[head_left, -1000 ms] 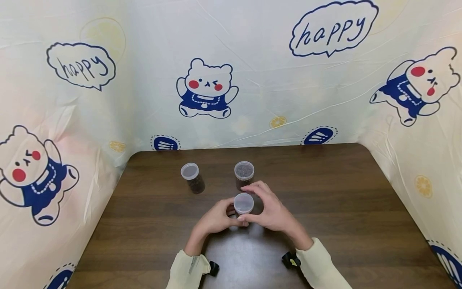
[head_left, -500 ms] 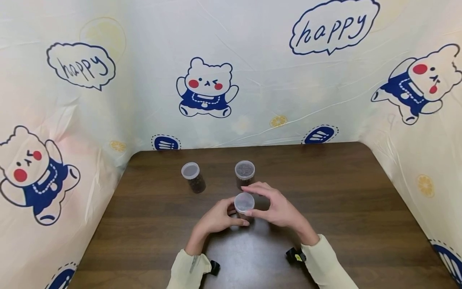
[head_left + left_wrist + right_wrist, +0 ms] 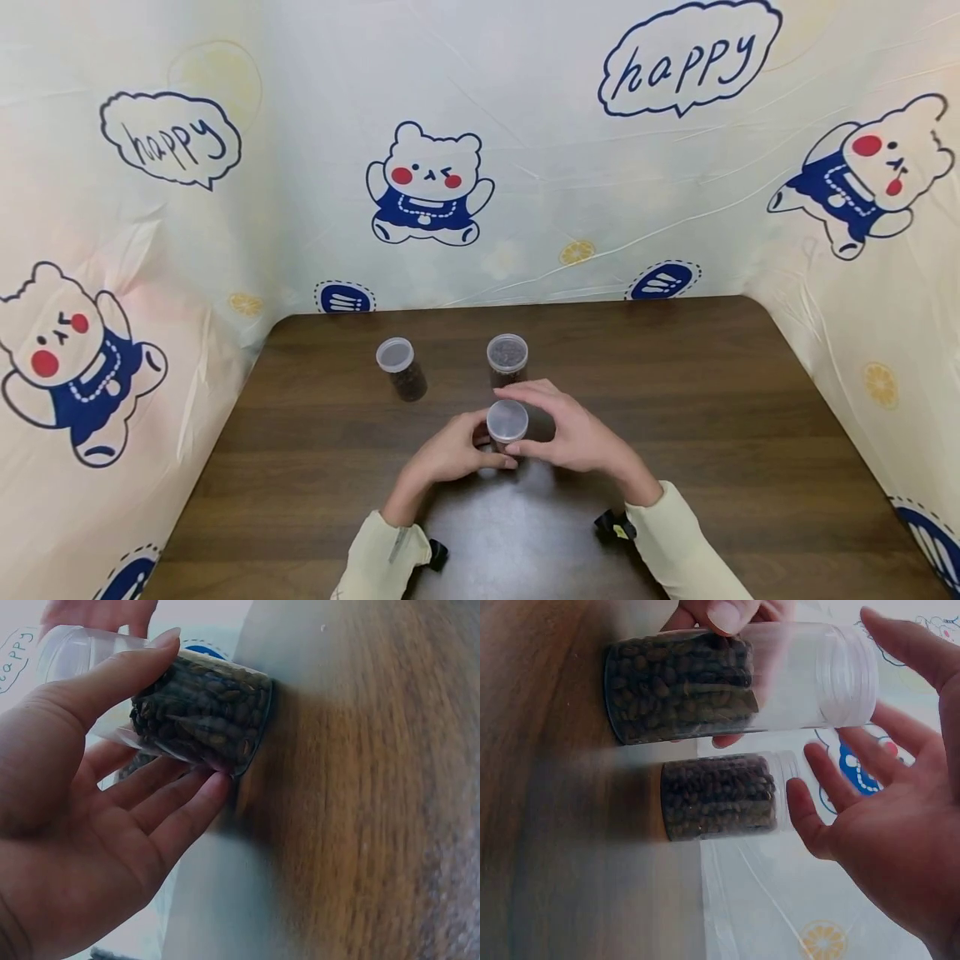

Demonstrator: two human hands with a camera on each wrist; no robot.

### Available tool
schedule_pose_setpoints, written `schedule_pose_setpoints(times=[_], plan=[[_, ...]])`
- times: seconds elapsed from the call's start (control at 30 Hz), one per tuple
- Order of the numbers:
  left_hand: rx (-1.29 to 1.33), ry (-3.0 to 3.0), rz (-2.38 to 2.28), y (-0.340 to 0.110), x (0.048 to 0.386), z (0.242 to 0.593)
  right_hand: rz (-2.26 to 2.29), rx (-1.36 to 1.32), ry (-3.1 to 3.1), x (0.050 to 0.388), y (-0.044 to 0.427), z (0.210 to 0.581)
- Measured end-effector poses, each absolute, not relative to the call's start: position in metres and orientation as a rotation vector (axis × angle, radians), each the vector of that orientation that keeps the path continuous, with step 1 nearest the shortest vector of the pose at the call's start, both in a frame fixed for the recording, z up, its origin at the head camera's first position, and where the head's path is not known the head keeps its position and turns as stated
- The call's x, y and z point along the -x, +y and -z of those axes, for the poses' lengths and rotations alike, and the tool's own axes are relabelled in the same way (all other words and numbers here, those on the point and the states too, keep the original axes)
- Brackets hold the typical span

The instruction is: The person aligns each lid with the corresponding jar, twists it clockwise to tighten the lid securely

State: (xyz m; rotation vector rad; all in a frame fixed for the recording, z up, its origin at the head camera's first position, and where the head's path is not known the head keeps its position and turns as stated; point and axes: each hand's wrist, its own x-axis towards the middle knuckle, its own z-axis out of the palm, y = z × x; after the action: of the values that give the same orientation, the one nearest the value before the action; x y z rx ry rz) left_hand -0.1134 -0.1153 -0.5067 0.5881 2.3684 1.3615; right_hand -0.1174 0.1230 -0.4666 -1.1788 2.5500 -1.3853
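A clear plastic jar [image 3: 507, 422] with a screw lid [image 3: 847, 675] stands upright before me, partly filled with dark, coffee-like beans [image 3: 206, 712]. My left hand [image 3: 452, 450] grips its body, the thumb on the near side and the fingers curled round the far side. Around the lid, my right hand [image 3: 573, 429] has its thumb and fingers spread. In the right wrist view the right fingers [image 3: 866, 754] look relaxed, and a gap shows between the thumb and the lid. Whether a fingertip touches the lid, I cannot tell.
Right behind the held jar stands a second lidded jar [image 3: 507, 358] of dark beans, close to my right fingers. A third jar [image 3: 402, 369] is farther left. The brown wooden table [image 3: 675, 400] ends at a printed curtain [image 3: 540, 183].
My right hand has shifted slightly right, with its thumb drawn back along the lid's near side and then moved slightly in again. The left hand and the jars stay nearly still.
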Motion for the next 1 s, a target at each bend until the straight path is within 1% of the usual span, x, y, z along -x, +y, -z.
schedule_pose_setpoints(times=[0.1, 0.33, 0.77, 1.0], plan=[[-0.588, 2.377, -1.355, -0.115, 0.113, 0.506, 1.395, 1.182, 2.544, 0.119, 0.122, 0.467], [-0.593, 2.383, -1.349, -0.115, 0.113, 0.506, 1.319, 1.055, 2.691, 0.117, 0.112, 0.472], [-0.593, 2.385, -1.347, -0.114, 0.113, 0.505, 1.337, 1.231, 2.574, 0.118, 0.123, 0.466], [-0.578, 2.381, -1.361, -0.115, 0.111, 0.507, 1.32, 1.198, 2.663, 0.116, 0.115, 0.471]])
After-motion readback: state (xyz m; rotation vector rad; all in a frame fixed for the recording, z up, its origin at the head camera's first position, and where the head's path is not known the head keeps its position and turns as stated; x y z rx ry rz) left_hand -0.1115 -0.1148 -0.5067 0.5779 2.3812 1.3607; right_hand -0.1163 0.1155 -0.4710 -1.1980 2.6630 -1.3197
